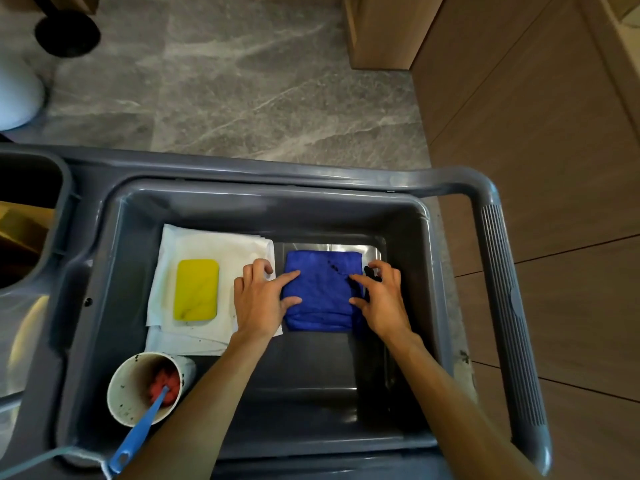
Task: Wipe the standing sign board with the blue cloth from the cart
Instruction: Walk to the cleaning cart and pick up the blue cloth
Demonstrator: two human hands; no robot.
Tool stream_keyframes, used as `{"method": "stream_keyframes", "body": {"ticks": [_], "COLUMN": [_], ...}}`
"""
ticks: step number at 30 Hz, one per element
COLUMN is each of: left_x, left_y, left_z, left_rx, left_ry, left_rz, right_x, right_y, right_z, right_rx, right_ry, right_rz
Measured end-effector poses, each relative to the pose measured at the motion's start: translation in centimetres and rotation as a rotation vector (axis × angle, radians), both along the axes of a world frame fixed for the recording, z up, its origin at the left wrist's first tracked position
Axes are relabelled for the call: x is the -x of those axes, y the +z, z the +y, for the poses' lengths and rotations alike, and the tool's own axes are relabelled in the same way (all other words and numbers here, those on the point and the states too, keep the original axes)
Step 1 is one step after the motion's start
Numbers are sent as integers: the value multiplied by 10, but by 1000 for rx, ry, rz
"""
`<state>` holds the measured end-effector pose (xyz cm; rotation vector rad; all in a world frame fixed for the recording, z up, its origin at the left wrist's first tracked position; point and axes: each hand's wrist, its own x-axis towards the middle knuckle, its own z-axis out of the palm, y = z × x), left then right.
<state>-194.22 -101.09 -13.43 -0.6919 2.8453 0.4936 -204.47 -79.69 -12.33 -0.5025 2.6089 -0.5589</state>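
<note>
A folded blue cloth point(322, 289) lies in the deep tray of the grey cart point(242, 206), towards the right. My left hand point(258, 299) rests at the cloth's left edge, with its finger and thumb touching the fabric. My right hand point(379, 296) is at the cloth's right edge, fingers spread and touching it. Neither hand has closed around the cloth. The standing sign board is not clearly in view; a black round base point(67, 32) shows at the top left.
White cloths point(239, 251) with a yellow sponge point(196, 289) on top lie left of the blue cloth. A white cup point(133, 389) holds a blue-handled brush point(138, 434) at the tray's front left. The cart handle point(509, 306) runs down the right. A wooden cabinet point(384, 29) stands beyond.
</note>
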Motion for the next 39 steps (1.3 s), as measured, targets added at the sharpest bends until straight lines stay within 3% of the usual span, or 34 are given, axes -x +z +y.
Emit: {"method": "stream_keyframes", "body": {"ticks": [3, 13, 16, 21, 25, 31, 39], "left_x": [2, 8, 13, 18, 16, 9, 12], "left_y": [0, -1, -3, -2, 5, 32, 82], "left_z": [1, 1, 2, 4, 8, 15, 14], "left_rx": [11, 6, -3, -18, -112, -257, -228], "left_ry": [-7, -5, 12, 27, 90, 222, 226], "left_rz": [2, 98, 141, 142, 115, 256, 340], "right_x": [-6, -3, -2, 2, -6, -4, 4], "right_y": [-10, -17, -21, -24, -8, 20, 74], "right_z": [3, -14, -19, -16, -20, -22, -19], "right_rx": [-11, 430, 401, 188, 321, 285, 329], "right_ry": [50, -443, -526, -294, -445, -368, -291], "right_rz": [55, -100, -92, 7, -92, -90, 10]}}
